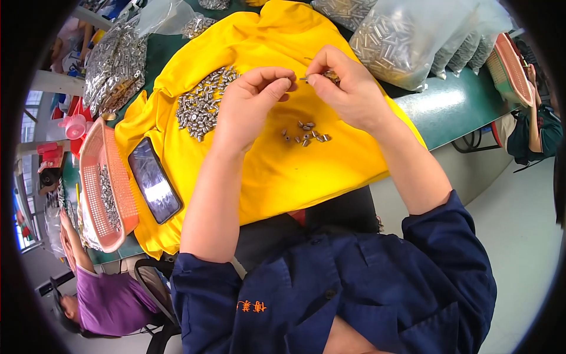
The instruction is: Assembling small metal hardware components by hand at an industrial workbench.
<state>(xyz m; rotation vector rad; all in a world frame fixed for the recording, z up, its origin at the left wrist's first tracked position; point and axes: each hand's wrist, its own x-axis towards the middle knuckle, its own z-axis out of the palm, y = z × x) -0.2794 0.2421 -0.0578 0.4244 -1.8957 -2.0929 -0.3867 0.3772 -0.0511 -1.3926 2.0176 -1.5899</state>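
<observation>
Both my hands are raised over a yellow cloth [265,177], their fingertips close together. My right hand [351,91] pinches a thin metal pin [303,78] between thumb and forefinger, its tip pointing left. The fingers of my left hand [253,100] are curled with thumb against forefinger; whatever they hold is too small or hidden to make out. A heap of small silvery metal cylinders [203,103] lies beside my left wrist. Several loose cylinders [306,140] lie below and between my hands. More small metal parts [332,76] show partly behind my right fingers.
A dark phone [155,180] lies on the cloth's left side, next to a pink basket [127,200] with metal parts. Large clear bags of cylinders [389,44] stand at the far right on the green table [466,109]. A person in purple [115,301] sits at left.
</observation>
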